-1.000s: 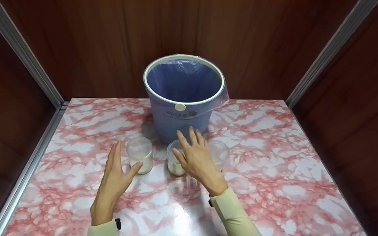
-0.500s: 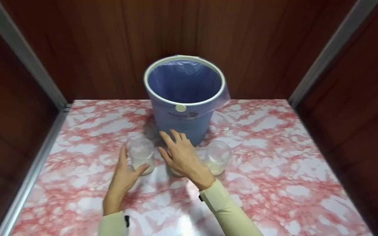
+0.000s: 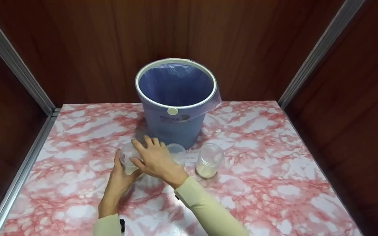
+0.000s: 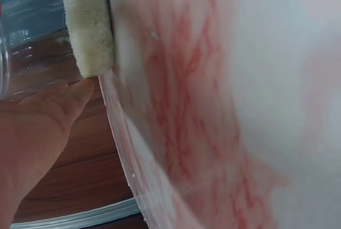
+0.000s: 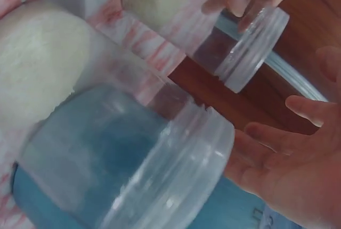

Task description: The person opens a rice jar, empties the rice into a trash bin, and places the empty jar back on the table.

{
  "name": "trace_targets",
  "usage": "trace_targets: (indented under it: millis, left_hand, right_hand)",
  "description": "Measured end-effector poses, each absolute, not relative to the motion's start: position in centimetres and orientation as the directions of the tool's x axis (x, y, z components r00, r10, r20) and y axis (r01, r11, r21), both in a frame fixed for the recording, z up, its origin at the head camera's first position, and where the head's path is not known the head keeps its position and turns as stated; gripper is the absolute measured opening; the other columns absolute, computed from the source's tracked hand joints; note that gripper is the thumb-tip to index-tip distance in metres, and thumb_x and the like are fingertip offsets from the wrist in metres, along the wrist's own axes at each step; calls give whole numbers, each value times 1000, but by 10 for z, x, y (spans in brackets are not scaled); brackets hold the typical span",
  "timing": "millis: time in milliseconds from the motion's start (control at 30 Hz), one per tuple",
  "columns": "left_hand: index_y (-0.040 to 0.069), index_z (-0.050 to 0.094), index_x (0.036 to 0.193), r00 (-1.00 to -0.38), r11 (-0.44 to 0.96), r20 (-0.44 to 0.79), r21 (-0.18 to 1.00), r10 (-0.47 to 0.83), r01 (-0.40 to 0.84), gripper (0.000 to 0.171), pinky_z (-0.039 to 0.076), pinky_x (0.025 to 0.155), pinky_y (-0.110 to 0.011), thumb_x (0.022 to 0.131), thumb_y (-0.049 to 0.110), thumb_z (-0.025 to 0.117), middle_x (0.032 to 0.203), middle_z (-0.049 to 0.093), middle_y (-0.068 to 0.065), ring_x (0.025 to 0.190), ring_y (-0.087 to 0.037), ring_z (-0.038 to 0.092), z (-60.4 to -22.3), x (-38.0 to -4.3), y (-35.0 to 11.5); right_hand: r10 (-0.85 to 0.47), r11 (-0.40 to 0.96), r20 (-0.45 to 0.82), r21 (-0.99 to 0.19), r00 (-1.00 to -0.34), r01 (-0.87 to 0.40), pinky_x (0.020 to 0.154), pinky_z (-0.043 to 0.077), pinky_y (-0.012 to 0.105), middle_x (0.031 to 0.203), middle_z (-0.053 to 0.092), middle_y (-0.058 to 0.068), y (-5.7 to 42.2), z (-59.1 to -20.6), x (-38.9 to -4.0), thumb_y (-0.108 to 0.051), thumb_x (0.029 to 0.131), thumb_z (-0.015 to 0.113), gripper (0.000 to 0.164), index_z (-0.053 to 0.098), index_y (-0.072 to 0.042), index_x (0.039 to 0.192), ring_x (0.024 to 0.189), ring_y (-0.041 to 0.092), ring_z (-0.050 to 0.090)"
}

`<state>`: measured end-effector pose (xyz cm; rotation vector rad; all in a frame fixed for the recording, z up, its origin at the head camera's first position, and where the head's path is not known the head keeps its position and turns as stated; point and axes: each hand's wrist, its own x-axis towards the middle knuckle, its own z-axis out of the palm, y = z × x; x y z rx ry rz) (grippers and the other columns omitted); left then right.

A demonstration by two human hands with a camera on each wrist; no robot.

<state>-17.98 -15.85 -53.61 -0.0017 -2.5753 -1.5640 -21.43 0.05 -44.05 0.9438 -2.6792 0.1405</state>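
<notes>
Three clear plastic jars with transparent lids stand in a row, each with pale, grainy contents at the bottom. My left hand (image 3: 116,180) holds the left jar (image 3: 127,152) low on its side, thumb in front and fingers behind. In the left wrist view, the pale contents (image 4: 88,26) form a thick layer at that jar's base. My right hand (image 3: 159,160) reaches over the left jar's lid with its fingers spread, partly covering the middle jar (image 3: 178,151). In the right wrist view its palm (image 5: 298,160) faces the jar tops. The right jar (image 3: 209,160) stands apart from both hands.
A blue bin (image 3: 176,131) with a white rim and a plastic liner stands just behind the jars. The table (image 3: 258,196) has a red and white marbled top. Dark wood panels (image 3: 94,49) with metal edge strips enclose the back and sides.
My right hand has moved left, from over the middle jar to over the left one, uncovering the right jar. My left hand has closed in around the left jar.
</notes>
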Motion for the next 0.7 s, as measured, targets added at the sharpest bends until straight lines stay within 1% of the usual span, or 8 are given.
trace_targets:
  millis: [100,167,233,333,400,467,600,700]
  left_hand:
    - [21,-6,148,-993,473,107,878,-53,70,109,30,104,-54,76,44,72,148,20,-26,133,-39,29,-539,-180,-159]
    - [19,-6,148,-993,470,114,879,-43,80,107,30,104,-54,78,35,73,148,19,-27,134,-40,28,-540,-180,-159]
    - [15,-4,148,-990,481,136,871,-37,101,107,31,103,-54,77,25,75,148,20,-28,131,-41,31,-543,-180,-160]
    - [8,1,147,-979,528,199,836,-40,148,105,37,98,-53,74,11,77,142,31,-29,124,-41,42,-544,-180,-159]
    - [5,1,147,-974,561,221,812,-40,161,105,39,96,-52,73,9,76,138,36,-30,120,-41,46,-544,-181,-158]
    - [4,1,147,-972,577,233,799,-36,170,104,39,96,-52,74,8,75,135,40,-30,119,-41,46,-544,-182,-157]
    - [3,3,147,-974,564,226,809,-35,167,100,36,98,-52,75,7,73,137,37,-29,122,-41,43,-544,-186,-158]
    - [4,4,148,-978,533,205,831,-31,157,100,33,102,-50,75,6,73,142,31,-27,127,-39,37,-543,-188,-160]
  right_hand:
    - [-607,777,268,3,-748,-630,84,45,44,132,46,13,-8,-442,-217,-58,92,34,58,35,-26,140,110,28,49]
    - [-617,774,239,13,-750,-633,84,45,44,133,45,12,-14,-444,-218,-61,91,32,60,33,-27,141,110,28,48]
    - [-629,770,207,27,-750,-638,86,44,45,134,44,12,-19,-446,-217,-62,91,32,61,31,-29,142,111,28,48]
    - [-642,764,164,51,-749,-643,88,43,45,136,42,13,-25,-452,-216,-64,89,33,63,28,-30,143,113,28,47]
    - [-644,764,155,67,-749,-642,89,42,45,137,41,13,-28,-456,-216,-64,89,33,64,28,-30,143,114,29,47]
    - [-639,769,162,90,-752,-633,88,42,45,137,41,13,-30,-459,-217,-64,89,34,64,29,-30,143,112,28,48]
    - [-620,785,173,120,-765,-608,86,44,44,135,42,12,-31,-461,-219,-63,88,38,63,31,-31,141,109,27,48]
    - [-615,788,164,118,-771,-604,85,45,42,135,41,12,-32,-461,-221,-62,86,44,64,30,-31,141,108,27,48]
